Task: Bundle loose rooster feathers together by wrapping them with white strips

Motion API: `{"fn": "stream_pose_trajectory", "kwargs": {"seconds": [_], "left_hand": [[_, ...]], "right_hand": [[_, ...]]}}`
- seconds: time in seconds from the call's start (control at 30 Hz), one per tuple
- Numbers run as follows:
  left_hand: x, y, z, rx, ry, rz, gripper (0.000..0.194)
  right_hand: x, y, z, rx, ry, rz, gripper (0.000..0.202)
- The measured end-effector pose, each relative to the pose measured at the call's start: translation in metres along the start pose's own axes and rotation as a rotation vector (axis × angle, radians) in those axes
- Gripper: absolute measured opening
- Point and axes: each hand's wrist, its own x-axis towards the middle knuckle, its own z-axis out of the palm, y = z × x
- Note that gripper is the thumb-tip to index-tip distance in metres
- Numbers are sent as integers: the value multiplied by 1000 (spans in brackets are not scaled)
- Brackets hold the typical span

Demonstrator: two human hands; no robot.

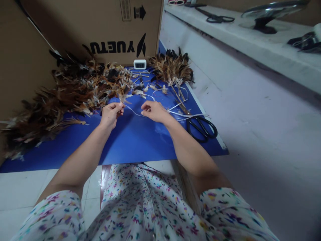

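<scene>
My left hand (112,113) pinches a small brown feather tuft (122,95) by its base, above the blue table (140,144). A thin white string (132,111) runs from the tuft to my right hand (154,111), whose fingertips are closed around it. More of the string loops behind and to the right of that hand. Brown and black feathers (75,90) lie heaped at the left and behind my left hand. Past my right hand, black-handled scissors (202,128) rest near the table's right edge.
A feather bundle (173,67) on sticks lies at the back right. A small white digital clock (139,64) stands before a large cardboard box (117,26). Along the right wall, a ledge (233,33) holds another pair of scissors (219,18) and other items.
</scene>
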Motion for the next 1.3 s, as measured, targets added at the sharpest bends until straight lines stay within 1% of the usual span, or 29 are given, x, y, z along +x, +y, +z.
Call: {"fn": "stream_pose_trajectory", "kwargs": {"seconds": [0.1, 0.2, 0.27, 0.37, 0.4, 0.47, 0.53, 0.6, 0.67, 0.8, 0.97, 1.1, 1.3], "left_hand": [[-6, -1, 4, 11, -71, -27, 17], [-11, -1, 8, 18, -124, -46, 18], [-15, -1, 10, 18, -145, -56, 19], [-17, -1, 11, 11, -166, -60, 19], [-17, -1, 11, 12, -171, -61, 19], [-16, -1, 11, 16, -172, -62, 18], [-15, -1, 11, 16, -164, -55, 17], [-14, 0, 10, 12, -144, -43, 15], [-12, 1, 9, 7, -116, -35, 14], [-5, 2, 5, -24, -33, 7, 13], [5, 5, -3, -76, 88, 61, 18], [12, 11, -11, -96, 172, 98, 20], [20, 17, -22, -124, 261, 134, 22]], "right_hand": [[-1, -3, 12, -28, 44, -113, 32], [-2, -5, 24, 30, 28, -162, 42], [-3, -5, 31, 96, -3, -155, 37], [-2, -4, 37, 146, -28, -137, 17], [-1, -3, 38, 156, -23, -131, 13], [1, -1, 40, 223, -7, -113, 13], [3, 0, 41, 345, -18, -69, 12], [3, -1, 39, 434, -47, -18, 11], [3, -3, 36, 426, -52, 13, 13], [0, -6, 30, 344, -8, 14, 14], [0, -5, 26, 316, -5, 1, 14], [2, -3, 22, 327, 2, -9, 14], [5, -1, 13, 370, 65, 17, 13]]}}
